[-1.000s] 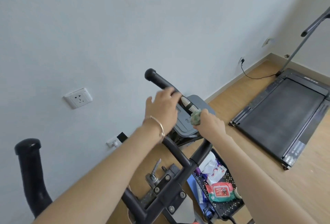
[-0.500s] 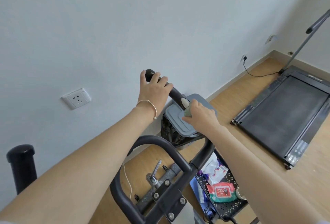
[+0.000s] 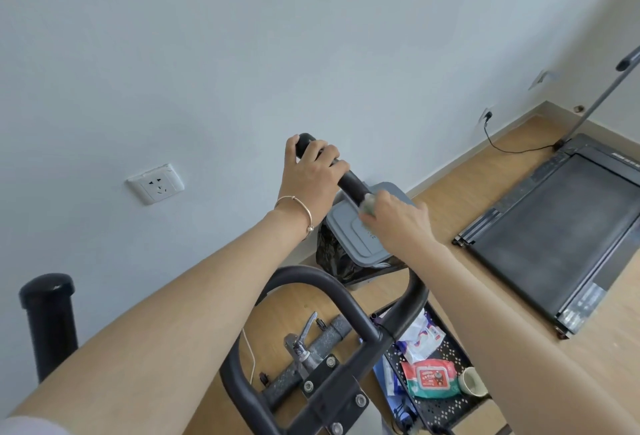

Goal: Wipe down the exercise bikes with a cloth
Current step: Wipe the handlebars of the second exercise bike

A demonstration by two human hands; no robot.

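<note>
Left grip (image 3: 311,173) is clenched round the handlebar (image 3: 351,182) end. Right grip (image 3: 398,218) clutches the cloth (image 3: 367,205), pressed on the bar just below. Grey bin (image 3: 349,230) sits behind, treadmill (image 3: 554,226) off right, wipes (image 3: 433,379) in the basket (image 3: 446,410) underneath.

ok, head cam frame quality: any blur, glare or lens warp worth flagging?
Head view: soft, even daylight with no hard glare or deep shadows. Wide-angle warp stretches the left arm and right arm toward the bottom corners. The cloth and right hand look slightly motion-smeared. The left hand on the handlebar and the wall socket are sharp.
</note>
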